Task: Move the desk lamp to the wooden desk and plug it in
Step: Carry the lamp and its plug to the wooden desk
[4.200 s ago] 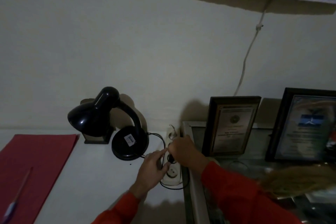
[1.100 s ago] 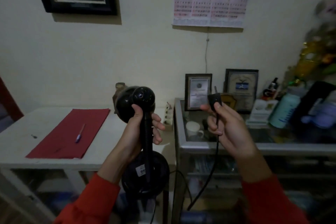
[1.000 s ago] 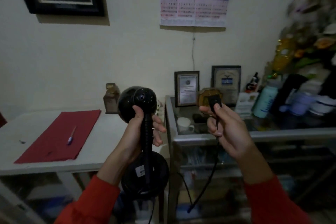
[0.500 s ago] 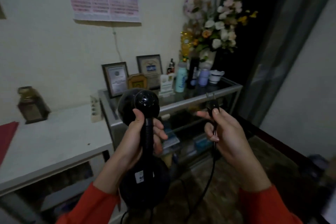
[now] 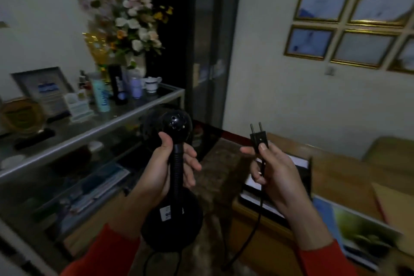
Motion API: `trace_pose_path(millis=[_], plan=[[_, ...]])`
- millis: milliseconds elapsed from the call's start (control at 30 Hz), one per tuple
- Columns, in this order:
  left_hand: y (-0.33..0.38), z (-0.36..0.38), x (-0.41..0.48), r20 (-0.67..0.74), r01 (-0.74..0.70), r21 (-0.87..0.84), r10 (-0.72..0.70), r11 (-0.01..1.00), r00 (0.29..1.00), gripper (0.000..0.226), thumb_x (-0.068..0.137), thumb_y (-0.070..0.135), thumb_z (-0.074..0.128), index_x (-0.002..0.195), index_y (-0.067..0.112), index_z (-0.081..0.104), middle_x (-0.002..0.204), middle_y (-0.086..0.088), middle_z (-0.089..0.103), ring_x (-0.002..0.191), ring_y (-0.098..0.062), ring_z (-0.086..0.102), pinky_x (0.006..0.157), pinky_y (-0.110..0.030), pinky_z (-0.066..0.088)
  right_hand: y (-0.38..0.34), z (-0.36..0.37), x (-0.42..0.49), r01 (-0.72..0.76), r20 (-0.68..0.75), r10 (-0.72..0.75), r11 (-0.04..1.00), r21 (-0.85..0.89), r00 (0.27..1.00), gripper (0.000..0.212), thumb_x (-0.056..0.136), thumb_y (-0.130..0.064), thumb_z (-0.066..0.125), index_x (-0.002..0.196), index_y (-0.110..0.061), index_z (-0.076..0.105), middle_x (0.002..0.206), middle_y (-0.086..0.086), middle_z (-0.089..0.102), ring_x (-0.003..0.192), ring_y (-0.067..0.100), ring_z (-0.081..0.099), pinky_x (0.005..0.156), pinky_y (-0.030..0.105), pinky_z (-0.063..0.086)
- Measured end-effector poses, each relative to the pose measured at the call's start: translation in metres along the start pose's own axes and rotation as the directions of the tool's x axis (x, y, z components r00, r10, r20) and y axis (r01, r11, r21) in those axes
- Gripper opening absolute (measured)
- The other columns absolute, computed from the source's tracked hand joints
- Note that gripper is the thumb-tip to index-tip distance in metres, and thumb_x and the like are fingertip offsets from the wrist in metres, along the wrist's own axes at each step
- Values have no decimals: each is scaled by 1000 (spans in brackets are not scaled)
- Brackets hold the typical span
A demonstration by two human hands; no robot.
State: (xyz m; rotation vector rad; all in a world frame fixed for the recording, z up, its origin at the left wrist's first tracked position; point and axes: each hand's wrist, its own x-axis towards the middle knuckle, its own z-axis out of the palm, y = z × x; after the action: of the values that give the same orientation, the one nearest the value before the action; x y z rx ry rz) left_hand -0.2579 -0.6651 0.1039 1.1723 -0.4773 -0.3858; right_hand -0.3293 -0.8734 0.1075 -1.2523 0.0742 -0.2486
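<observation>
The left hand (image 5: 165, 170) was wrapped around the ribbed black neck of the desk lamp (image 5: 173, 177), its grip clenched on the stem just under the dark rounded shade, which pointed away from the camera with its ring of vent holes showing. The lamp hung in the air in front of the person, its round base nearest the camera and bearing a small white label. The right hand (image 5: 275, 175) pinched the plug (image 5: 258, 136) between thumb and forefinger, the two pins pointing up, and the cord (image 5: 255, 226) ran down through the palm and curved off below toward the floor.

To the left stood a glass display cabinet (image 5: 125, 114) with a metal frame. On its top sat a pale vase (image 5: 137, 65) holding a bunch of white, pink and yellow flowers (image 5: 132, 15), and beside it a teal bottle (image 5: 102, 96), a black bottle, a lilac bottle and a small white cup with a lid; what these held could not be told. Framed certificates leaned at the far left. Inside the cabinet, on a lower shelf, lay blurred papers or books.

To the right lay the wooden surface (image 5: 336, 172), carrying a dark-edged book or folder and a printed sheet. Gold-framed pictures (image 5: 349, 20) hung on the wall above it.
</observation>
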Motion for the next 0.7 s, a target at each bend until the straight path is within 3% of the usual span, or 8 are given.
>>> trace_pose_path(millis=[133, 267, 467, 700], plan=[[-25, 75, 15, 110, 27, -44, -22, 999, 994, 70, 73, 66, 22, 72, 7, 60, 52, -6, 66, 30, -15, 54, 33, -18, 44, -24, -72, -44, 63, -126, -67, 997, -37, 990, 28, 97, -20, 42, 109, 3, 51, 62, -4, 71, 35, 7, 39, 35, 14, 31], [-54, 154, 26, 240, 80, -46, -67, 996, 968, 69, 71, 69, 22, 64, 17, 67, 52, -4, 66, 31, -14, 54, 35, -15, 44, -46, -143, -91, 114, -269, -119, 993, -33, 956, 13, 96, -20, 46, 95, -11, 56, 86, 4, 75, 38, 9, 42, 35, 15, 32], [-102, 263, 43, 455, 187, -66, -137, 980, 880, 69, 71, 70, 24, 64, 16, 67, 52, -4, 66, 31, -14, 54, 35, -17, 45, -75, -235, -152, 153, -465, -166, 986, -66, 869, 12, 95, -23, 47, 93, -19, 59, 88, 1, 75, 39, 8, 46, 34, 15, 33], [-161, 380, 65, 637, 275, -25, -197, 961, 745, 70, 73, 70, 24, 69, 14, 66, 54, -3, 67, 34, -15, 57, 38, -18, 47, -102, -331, -206, 159, -622, -205, 979, -130, 755, 21, 94, -26, 47, 109, -16, 58, 91, 1, 75, 42, 8, 47, 38, 16, 34]])
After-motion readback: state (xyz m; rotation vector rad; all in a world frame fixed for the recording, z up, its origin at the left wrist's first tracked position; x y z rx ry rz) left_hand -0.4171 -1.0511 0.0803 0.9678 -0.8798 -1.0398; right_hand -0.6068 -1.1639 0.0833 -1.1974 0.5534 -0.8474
